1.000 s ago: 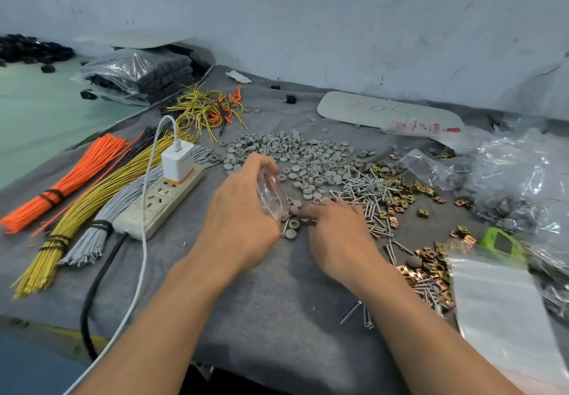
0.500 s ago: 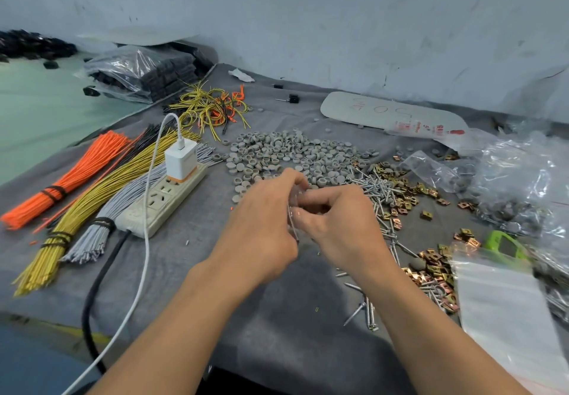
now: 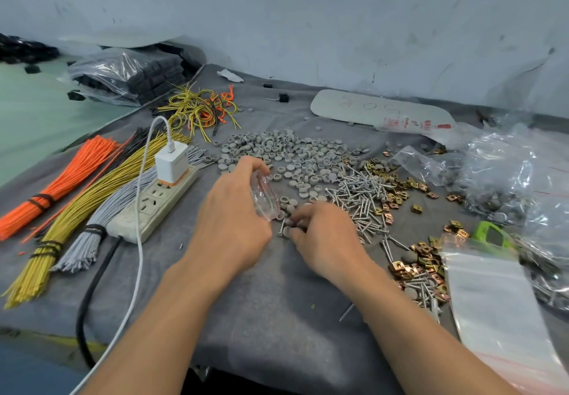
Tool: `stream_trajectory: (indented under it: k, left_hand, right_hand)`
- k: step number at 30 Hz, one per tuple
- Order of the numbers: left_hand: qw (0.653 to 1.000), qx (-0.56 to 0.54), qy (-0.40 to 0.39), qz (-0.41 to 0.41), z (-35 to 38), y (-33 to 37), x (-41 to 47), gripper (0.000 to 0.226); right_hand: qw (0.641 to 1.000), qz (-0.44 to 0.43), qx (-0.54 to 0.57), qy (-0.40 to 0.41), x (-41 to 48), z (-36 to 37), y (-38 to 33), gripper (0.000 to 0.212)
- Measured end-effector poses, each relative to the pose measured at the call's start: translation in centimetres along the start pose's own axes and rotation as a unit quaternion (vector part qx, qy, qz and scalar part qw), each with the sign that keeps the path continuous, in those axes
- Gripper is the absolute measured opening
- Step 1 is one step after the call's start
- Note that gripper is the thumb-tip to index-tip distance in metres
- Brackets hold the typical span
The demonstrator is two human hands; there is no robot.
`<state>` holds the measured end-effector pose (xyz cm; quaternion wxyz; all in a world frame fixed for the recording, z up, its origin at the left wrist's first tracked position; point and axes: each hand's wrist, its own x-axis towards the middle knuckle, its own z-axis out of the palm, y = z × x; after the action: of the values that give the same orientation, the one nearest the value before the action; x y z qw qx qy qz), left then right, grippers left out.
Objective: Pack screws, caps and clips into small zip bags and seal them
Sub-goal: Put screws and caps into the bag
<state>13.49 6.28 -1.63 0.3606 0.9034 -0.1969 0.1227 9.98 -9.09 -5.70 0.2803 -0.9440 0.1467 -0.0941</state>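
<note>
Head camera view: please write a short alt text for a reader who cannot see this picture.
A person's left hand holds a small clear zip bag above a grey cloth, while the right hand works at small parts beside it. Behind lie piles of grey caps, screws and brass clips; a power strip and wire bundles lie left.

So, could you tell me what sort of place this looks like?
Probably a small workshop packing bench: loose piles of caps, screws and clips on a cloth-covered table, zip bags stacked at the right, wire bundles at the left.
</note>
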Motion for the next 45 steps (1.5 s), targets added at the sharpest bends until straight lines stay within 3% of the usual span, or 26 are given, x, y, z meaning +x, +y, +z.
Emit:
stream_trajectory:
  k: [6,13,18,23,25,28,30,34,37,39,42,43,45]
  left_hand:
    - [1.0,0.006,-0.01,-0.003,-0.3,-0.4,0.1,0.064]
    - [0.999,0.038,-0.029,-0.003,0.2,-0.5,0.2,0.062]
    - [0.998,0.044,-0.043,-0.001,0.5,-0.6,0.2,0.061]
    - [0.997,0.055,-0.048,0.005,0.7,-0.5,0.2,0.062]
    - [0.997,0.057,-0.051,0.003,0.7,-0.4,0.1,0.062]
    - [0.997,0.067,-0.041,0.016,0.8,-0.3,0.0,0.058]
    - [0.995,0.084,-0.037,0.032,1.0,-0.1,0.0,0.055]
    - [0.994,0.064,-0.06,0.064,1.3,0.9,-0.4,0.044]
    - [0.995,0.025,-0.074,0.064,1.4,1.3,-0.7,0.041]
    - [0.996,0.02,-0.071,0.049,1.2,1.3,-0.7,0.045]
    - [0.999,0.02,-0.034,0.02,0.7,1.1,-0.4,0.049]
    - [1.0,0.019,-0.018,0.011,0.4,0.9,-0.3,0.048]
    - [1.0,0.015,0.01,-0.008,0.0,0.5,-0.1,0.05]
  right_hand:
    - [1.0,-0.011,-0.009,0.013,0.1,0.2,-0.4,0.001]
    - [1.0,-0.007,0.002,0.005,-0.1,-0.4,-0.1,0.008]
    - [0.994,-0.045,-0.096,-0.005,-0.2,-1.4,0.1,0.033]
    - [0.99,-0.074,-0.115,-0.02,-0.5,-2.0,0.0,0.039]
    - [0.994,-0.06,-0.092,-0.006,-0.5,-2.3,0.2,0.041]
    - [0.998,-0.036,0.03,0.049,-0.4,-2.9,0.3,0.036]
    - [0.988,-0.083,0.103,0.076,-0.6,-3.1,-0.2,0.027]
    - [0.976,-0.18,0.107,0.054,-1.6,-3.2,-1.8,0.007]
    - [0.974,-0.188,0.126,0.004,-1.7,-3.6,-2.1,0.039]
    - [0.973,-0.174,0.152,0.01,-1.5,-4.0,-1.9,0.043]
    - [0.975,-0.088,0.185,0.087,-0.7,-4.0,-0.7,0.022]
    - [0.982,-0.059,0.158,0.086,-0.5,-3.9,-0.4,0.019]
    - [0.997,-0.022,0.073,0.007,-0.6,-3.3,0.1,0.005]
